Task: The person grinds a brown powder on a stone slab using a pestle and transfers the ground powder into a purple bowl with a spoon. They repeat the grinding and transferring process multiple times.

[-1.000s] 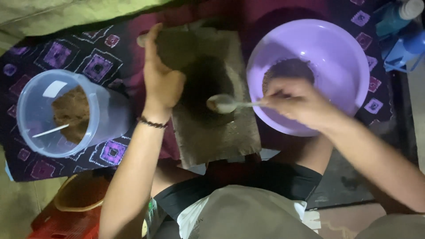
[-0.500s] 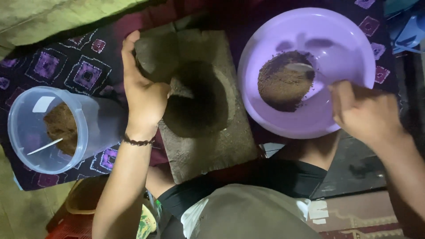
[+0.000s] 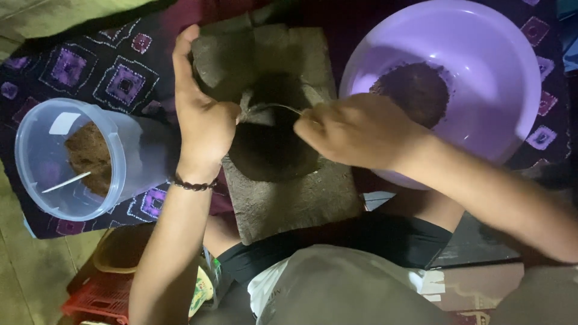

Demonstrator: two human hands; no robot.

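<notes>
Head view is looking straight down on a person sitting behind a grey stone slab (image 3: pixel 283 198), which is lying on a dark patterned cloth (image 3: pixel 90 78) and has a dark ground patch (image 3: pixel 271 144) in its middle. The left hand (image 3: pixel 201 117) is wrapping its fingers around a stone roller (image 3: pixel 226 63) at the slab's far left corner, thumb stretching up along the roller's left end; the grasp is closed, and it seems to be holding the roller tipped aside so that the patch is lying bare. The right hand (image 3: pixel 361 129) is reaching in from the slab's right edge with fingers pinched tight on the thin handle of a spoon (image 3: pixel 265 111), whose bowl is resting just beside the left hand at the patch's far rim, probably angled that way for scraping paste. Behind the right hand, off the slab's right edge, a purple basin (image 3: pixel 481 96) is sitting on the cloth, holding a mound of brown mash (image 3: pixel 415 90); it is lying close to the slab, likely so that the spoon has a short way to go. Off the slab's left edge, a clear tub (image 3: pixel 72 159) is lying on its side with its mouth facing the camera, showing more brown stuff and a pale stick inside. A bead bracelet (image 3: pixel 192 185) is circling the left wrist, and a red crate (image 3: pixel 99 295) is showing at the near left, below the cloth.
</notes>
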